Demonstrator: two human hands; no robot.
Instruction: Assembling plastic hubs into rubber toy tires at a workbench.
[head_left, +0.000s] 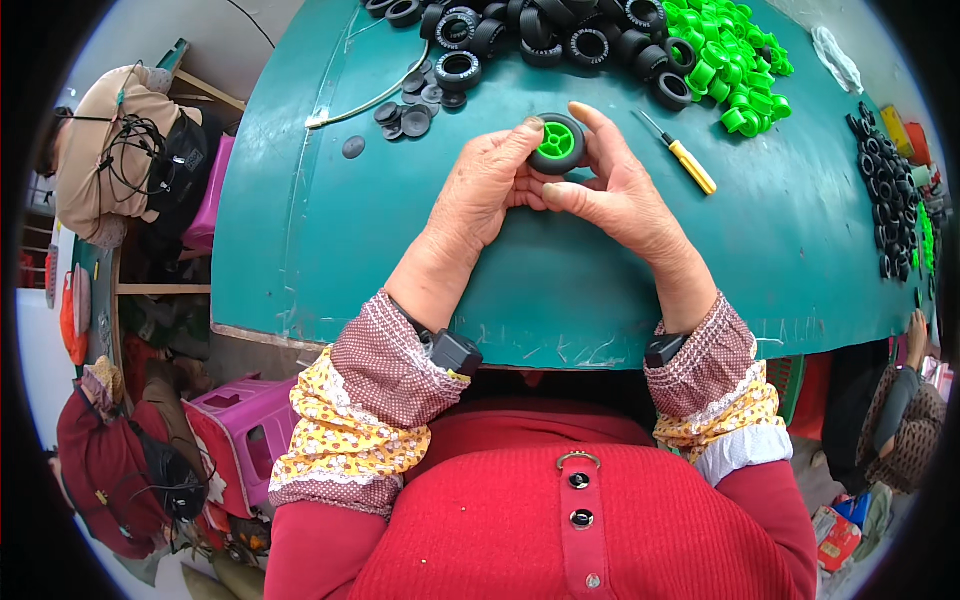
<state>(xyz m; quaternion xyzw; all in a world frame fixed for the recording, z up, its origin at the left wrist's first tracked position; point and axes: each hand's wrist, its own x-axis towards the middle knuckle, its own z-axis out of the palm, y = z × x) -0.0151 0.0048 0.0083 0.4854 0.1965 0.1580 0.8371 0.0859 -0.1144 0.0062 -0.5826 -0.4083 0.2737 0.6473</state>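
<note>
A small toy wheel (pixel 557 145), a black tyre around a bright green spoked hub, is held above the teal table between my hands. My left hand (pixel 475 185) is closed on its left side, thumb on the tyre's upper left edge and fingers curled underneath. On the opposite side my right hand (pixel 628 195) also grips the tyre. Its fingers lie along the right edge, its index finger points up past the wheel, and its thumb is below. Parts of the fingers behind the wheel are hidden. A screwdriver (pixel 690 166) with a yellow handle lies right of my right hand.
Loose black tyres (pixel 540 40) are heaped at the far edge, beside a pile of green hubs (pixel 735 75). Flat black discs (pixel 415 122) lie far left near a pale bent tube (pixel 375 102). More tyres (pixel 880 190) line the right edge. Other people sit left and right.
</note>
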